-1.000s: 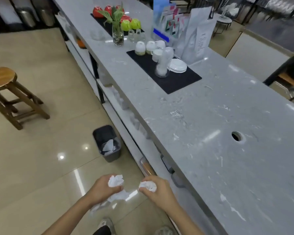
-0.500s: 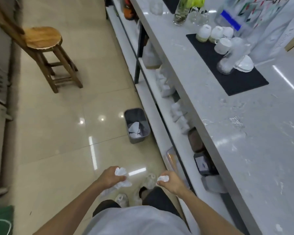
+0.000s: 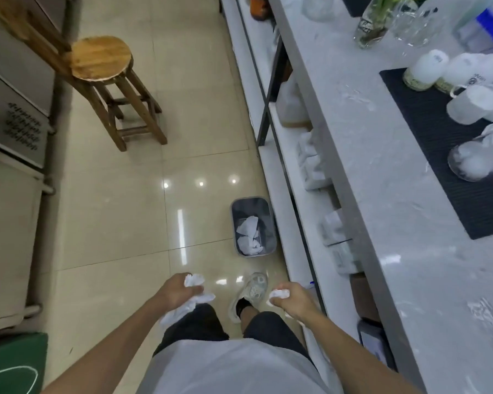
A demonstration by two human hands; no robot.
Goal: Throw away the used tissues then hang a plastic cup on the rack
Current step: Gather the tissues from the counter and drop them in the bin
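Observation:
My left hand (image 3: 177, 291) is closed around crumpled white tissues (image 3: 194, 280), with a loose end hanging below the fist. My right hand (image 3: 292, 298) grips a smaller tissue wad (image 3: 279, 294). Both hands hover low over the floor, apart from each other. Ahead of them, a small grey bin (image 3: 235, 214) stands on the tiles against the counter's lower shelf, with white tissues inside it. Translucent plastic cups (image 3: 473, 108) lie on a black mat (image 3: 467, 194) on the counter at the upper right. I cannot make out a rack.
A grey marble counter (image 3: 396, 223) runs along the right, with open shelves (image 3: 279, 166) of packets beneath. A wooden stool (image 3: 103, 64) stands at the upper left by metal cabinets (image 3: 12, 109). A glass vase (image 3: 372, 24) sits on the counter. My shoe (image 3: 251, 288) is between my hands.
My view has tilted down and moved forward; the bin is now closer to my hands. Both hands still hold their tissues and have drifted slightly apart.

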